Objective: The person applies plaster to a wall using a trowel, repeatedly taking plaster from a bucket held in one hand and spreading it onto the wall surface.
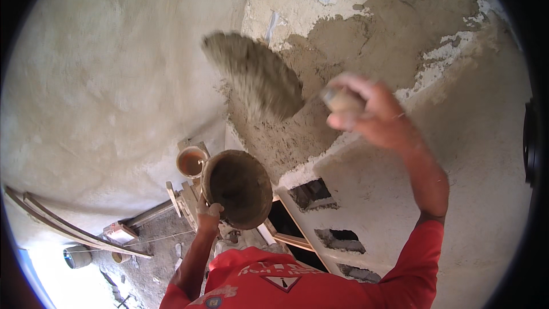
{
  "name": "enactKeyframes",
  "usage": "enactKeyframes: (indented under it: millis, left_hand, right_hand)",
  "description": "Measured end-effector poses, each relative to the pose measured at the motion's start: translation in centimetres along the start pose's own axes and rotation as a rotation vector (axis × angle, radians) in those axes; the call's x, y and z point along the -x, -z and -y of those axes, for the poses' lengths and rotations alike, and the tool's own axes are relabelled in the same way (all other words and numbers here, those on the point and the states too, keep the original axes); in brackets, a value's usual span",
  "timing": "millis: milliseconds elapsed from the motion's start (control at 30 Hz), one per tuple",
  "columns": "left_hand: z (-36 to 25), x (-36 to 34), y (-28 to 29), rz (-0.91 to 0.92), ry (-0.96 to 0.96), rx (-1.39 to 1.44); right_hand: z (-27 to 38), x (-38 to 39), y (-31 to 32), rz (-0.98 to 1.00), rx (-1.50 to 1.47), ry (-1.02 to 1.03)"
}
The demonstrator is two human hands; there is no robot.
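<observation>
My right hand point(369, 114) is raised against the wall and grips the handle of a trowel point(257, 74), whose blade is blurred and loaded with grey mortar. The blade lies against a patch of wet plaster point(269, 131) on the wall corner. My left hand point(207, 214) holds the rim of a round, mortar-stained pan point(237, 187) down at chest height, tilted so that its dark inside faces me. Red sleeves cover both my upper arms.
The wall point(114, 80) on the left is smooth plaster; on the right it is patchy with flaking white paint point(446, 51). Rectangular holes point(311, 193) open in the wall below. A bucket point(191, 161), wooden planks point(68, 226) and a small pot point(77, 256) lie on the ground below.
</observation>
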State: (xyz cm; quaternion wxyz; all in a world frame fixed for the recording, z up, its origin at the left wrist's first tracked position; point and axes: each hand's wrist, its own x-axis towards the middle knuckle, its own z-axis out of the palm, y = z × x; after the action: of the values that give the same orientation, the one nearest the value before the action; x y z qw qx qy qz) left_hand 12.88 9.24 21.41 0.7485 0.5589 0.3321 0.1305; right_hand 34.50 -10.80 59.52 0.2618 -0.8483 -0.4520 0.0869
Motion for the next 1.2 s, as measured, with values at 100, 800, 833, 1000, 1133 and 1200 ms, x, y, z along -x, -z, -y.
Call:
enactKeyframes:
  millis: [100, 800, 833, 1000, 1133, 1200]
  left_hand:
    - [0.8, 0.1, 0.5, 0.003, 0.039, 0.034]
    - [0.1, 1.6, -3.0, 0.027, 0.097, 0.027]
    - [0.1, 1.8, -3.3, 0.05, 0.091, 0.032]
    - [-0.1, 2.1, -5.1, 0.207, 0.04, 0.049]
    - [-2.7, 3.2, -6.4, 0.337, -0.005, 0.085]
    - [-3.2, 3.6, -6.8, 0.369, -0.059, 0.093]
  right_hand:
    - [2.1, -0.6, 3.9, -0.042, -0.173, 0.029]
    - [-8.7, 8.1, -0.4, -0.161, -0.042, -0.702]
    - [-9.4, 8.7, -2.6, 0.027, -0.044, -0.773]
    - [-14.9, 14.1, -13.0, 0.218, 0.126, -0.361]
    - [-14.7, 15.2, -16.1, 0.225, 0.568, -0.302]
    - [-14.3, 14.5, -17.8, 0.251, 0.756, -0.323]
